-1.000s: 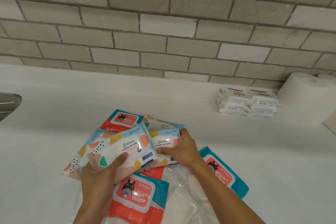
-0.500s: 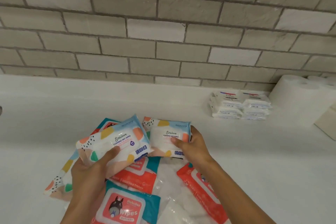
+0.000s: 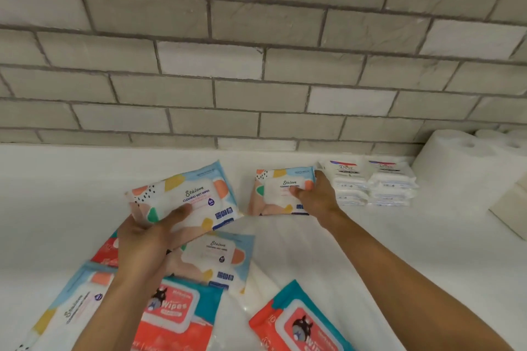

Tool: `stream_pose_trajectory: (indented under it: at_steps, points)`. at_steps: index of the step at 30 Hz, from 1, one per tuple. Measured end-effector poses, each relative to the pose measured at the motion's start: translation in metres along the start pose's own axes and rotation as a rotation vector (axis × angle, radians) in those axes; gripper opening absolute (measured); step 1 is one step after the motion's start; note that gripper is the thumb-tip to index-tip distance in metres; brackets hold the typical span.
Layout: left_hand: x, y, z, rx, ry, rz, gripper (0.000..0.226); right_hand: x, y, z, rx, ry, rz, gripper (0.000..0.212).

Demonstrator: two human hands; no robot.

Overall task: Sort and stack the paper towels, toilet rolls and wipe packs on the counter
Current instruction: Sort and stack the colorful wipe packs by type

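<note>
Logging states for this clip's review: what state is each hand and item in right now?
Left hand: grips Stalove pack, tilted.
Right hand: grips second Stalove pack beside Dove packs.
Dove packs: stacked, two piles.
Loose Stalove packs: lying unstacked.
Red packs: lying flat, unstacked.
Rolls: upright.

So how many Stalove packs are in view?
4: first pack in left hand, second pack in right hand, third pack flat beneath the first, fourth pack at bottom left. Others may be hidden.

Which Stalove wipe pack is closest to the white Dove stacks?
The Stalove pack in the right hand, beside the Dove stacks; the others are farther left.
</note>
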State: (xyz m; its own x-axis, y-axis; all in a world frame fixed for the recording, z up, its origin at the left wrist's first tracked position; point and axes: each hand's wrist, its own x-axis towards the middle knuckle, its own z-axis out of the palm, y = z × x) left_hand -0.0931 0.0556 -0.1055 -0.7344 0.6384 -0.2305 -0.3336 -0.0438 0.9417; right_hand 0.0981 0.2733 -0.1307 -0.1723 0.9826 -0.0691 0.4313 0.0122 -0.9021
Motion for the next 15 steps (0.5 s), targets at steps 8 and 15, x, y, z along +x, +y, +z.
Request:
stream_pose_trajectory:
  at_steps: [8, 15]
  points:
    - [0.053, 0.006, 0.033, -0.049, -0.105, -0.073, 0.034, 0.057, 0.009, 0.013, -0.297, -0.025, 0.010, 0.055]
    - [0.086, -0.005, 0.045, -0.073, -0.087, -0.120, 0.039, 0.068, 0.027, 0.028, -0.430, 0.038, -0.048, 0.082]
